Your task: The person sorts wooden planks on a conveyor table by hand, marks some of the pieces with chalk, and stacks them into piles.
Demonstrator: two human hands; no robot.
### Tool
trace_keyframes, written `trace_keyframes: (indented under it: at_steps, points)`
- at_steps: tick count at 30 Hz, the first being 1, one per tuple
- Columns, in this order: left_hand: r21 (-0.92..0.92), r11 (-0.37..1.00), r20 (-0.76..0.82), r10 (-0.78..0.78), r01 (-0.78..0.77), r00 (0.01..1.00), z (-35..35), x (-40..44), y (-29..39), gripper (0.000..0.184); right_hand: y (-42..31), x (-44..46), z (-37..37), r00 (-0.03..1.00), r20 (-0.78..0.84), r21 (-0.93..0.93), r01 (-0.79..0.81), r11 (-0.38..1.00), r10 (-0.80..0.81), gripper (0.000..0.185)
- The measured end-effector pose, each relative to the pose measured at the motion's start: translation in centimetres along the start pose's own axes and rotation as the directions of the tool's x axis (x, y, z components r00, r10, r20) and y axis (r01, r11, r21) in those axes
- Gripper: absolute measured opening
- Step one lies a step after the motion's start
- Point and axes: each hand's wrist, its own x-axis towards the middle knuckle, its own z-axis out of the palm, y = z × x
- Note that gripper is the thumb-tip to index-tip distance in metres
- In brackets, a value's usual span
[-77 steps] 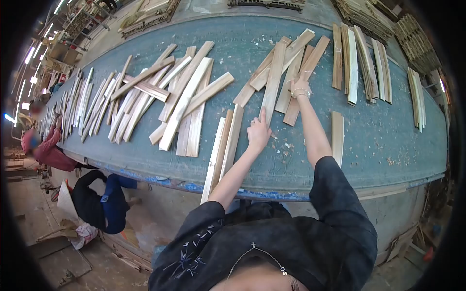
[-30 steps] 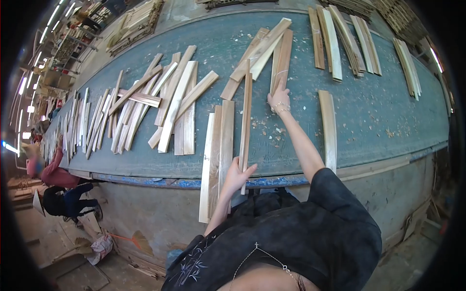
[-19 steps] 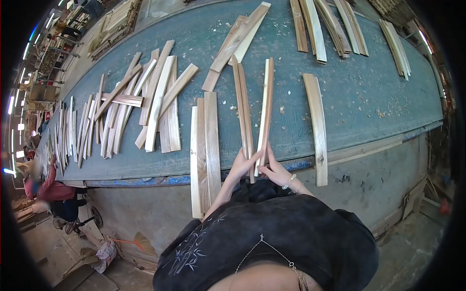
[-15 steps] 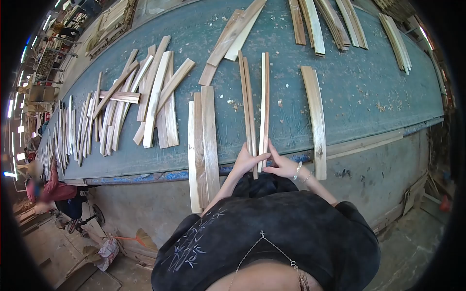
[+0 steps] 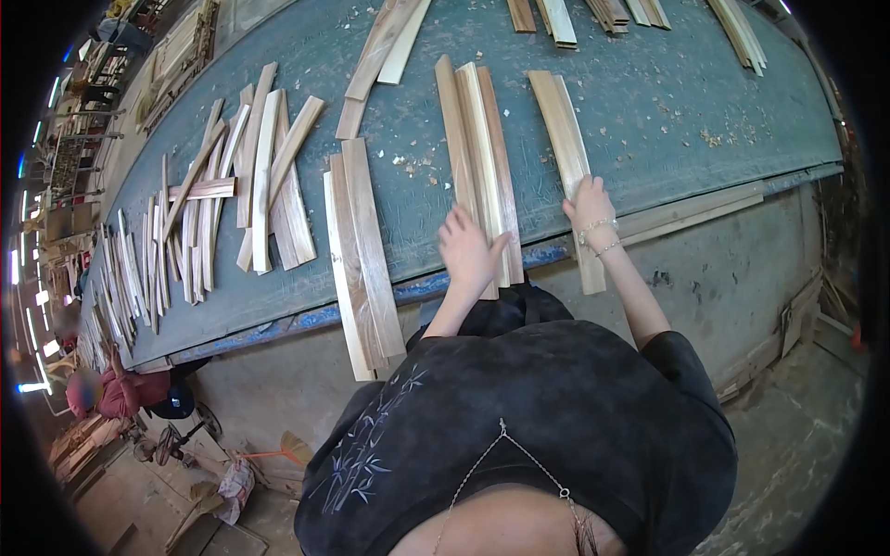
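Observation:
Several long wooden strips point(image 5: 476, 139) lie side by side in front of me, their near ends reaching past the table edge. My left hand point(image 5: 468, 252) rests over the left side of these strips, thumb spread away from the fingers, gripping nothing. Farther right, my right hand point(image 5: 591, 208) has its fingers and thumb around a pair of wooden strips point(image 5: 559, 120), which also overhang the edge. To the left of my left hand, another group of pale and brown strips point(image 5: 371, 250) sticks out over the edge.
The large green table point(image 5: 649, 148) carries wood chips point(image 5: 723, 137). Crossed strips point(image 5: 278, 185) are piled to the left, with more bundles point(image 5: 556, 23) along the far side. A person in a red top point(image 5: 134, 394) is at the lower left, near a wheel.
The middle strips, earlier held on edge between both hands, now lie flat together. My left hand has opened, and my right hand has moved right onto the other pair.

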Motion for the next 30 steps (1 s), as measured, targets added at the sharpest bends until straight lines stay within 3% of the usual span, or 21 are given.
trace_keyframes:
  at_steps: [1,3,5,6,9,10,11,13,16,18,20,22,23,24,25,26,28,30]
  points:
    - [0.010,1.000,-0.063,0.024,-0.024,0.998,0.6,0.7,1.1,0.094,0.0,-0.2,0.1,1.000,0.005,0.005,0.004,1.000,-0.004,0.068]
    - [0.026,0.999,-0.135,0.049,-0.046,0.990,1.3,2.5,3.2,0.102,-0.2,-0.2,-0.2,0.988,-0.027,0.321,0.156,0.934,-0.155,0.053]
    - [0.334,0.940,-0.141,-0.027,0.073,0.990,1.5,3.9,5.0,0.104,-0.9,-0.2,0.4,0.971,-0.079,0.416,0.237,0.878,-0.224,0.048]
    - [0.333,0.940,-0.145,-0.023,0.070,0.989,1.4,4.0,5.0,0.104,-1.3,-0.1,0.8,0.949,-0.135,0.493,0.313,0.812,-0.285,0.043]
    - [0.201,0.978,-0.136,-0.029,0.056,0.990,0.5,4.1,3.2,0.099,-3.1,-0.3,1.6,0.943,-0.195,0.413,0.330,0.849,-0.271,0.048]
    - [-0.072,0.996,-0.123,0.047,-0.056,0.991,-0.2,4.3,1.4,0.098,-3.6,-0.3,1.6,0.938,-0.210,0.385,0.338,0.859,-0.276,0.052]
    - [-0.339,0.927,-0.134,0.124,-0.163,0.983,-0.6,4.5,0.1,0.098,-4.0,-0.4,1.6,0.936,-0.214,0.386,0.343,0.856,-0.278,0.052]
    - [-0.356,0.914,-0.166,0.145,-0.197,0.975,-0.5,4.8,-1.4,0.098,-4.7,-0.5,1.8,0.961,-0.239,0.372,0.220,0.902,-0.136,0.064]
    - [-0.373,0.906,-0.176,0.143,-0.201,0.974,-0.8,4.3,-1.1,0.097,-6.0,-0.6,1.6,0.980,-0.174,0.297,0.150,0.943,-0.101,0.072]
    - [-0.361,0.922,-0.154,0.089,-0.140,0.984,-0.6,4.8,-0.8,0.096,-6.2,0.1,3.9,0.925,-0.347,0.258,0.250,0.933,-0.152,0.071]
    - [-0.289,0.929,-0.272,0.152,-0.232,0.950,0.6,6.1,-1.6,0.094,-6.2,0.9,4.1,0.964,-0.153,0.627,0.264,0.733,-0.216,0.064]
    - [-0.287,0.958,-0.129,-0.013,-0.025,0.992,-0.9,7.2,-0.6,0.096,-7.1,1.0,4.2,0.894,-0.243,0.658,0.437,0.613,-0.377,0.055]
    - [-0.294,0.954,-0.142,0.018,-0.060,0.990,-1.7,7.7,0.3,0.096,-7.6,1.3,4.8,0.916,-0.220,0.803,0.365,0.470,-0.335,0.053]
    - [-0.239,0.971,-0.096,-0.037,0.013,0.995,-2.5,7.9,1.1,0.099,-8.2,1.3,5.6,0.935,-0.186,0.913,0.278,0.299,-0.304,0.052]
    - [-0.182,0.980,-0.053,-0.097,0.086,0.994,-2.9,8.1,1.6,0.103,-8.9,1.1,5.4,0.968,-0.054,0.996,0.070,0.058,-0.243,0.052]
    - [-0.194,0.979,-0.058,-0.075,0.062,0.996,-3.0,8.3,2.0,0.103,-9.1,1.0,5.1,0.977,0.080,0.990,-0.102,-0.100,-0.197,0.053]
    - [-0.095,0.989,-0.117,-0.123,0.112,0.986,-2.6,8.9,2.4,0.103,-9.5,-0.2,3.5,0.966,0.215,0.915,-0.250,-0.316,-0.143,0.053]
    - [-0.056,0.994,-0.161,-0.097,0.089,0.982,-1.9,9.5,2.6,0.106,-9.1,-1.0,2.5,0.956,0.233,0.891,-0.283,-0.355,-0.176,0.053]
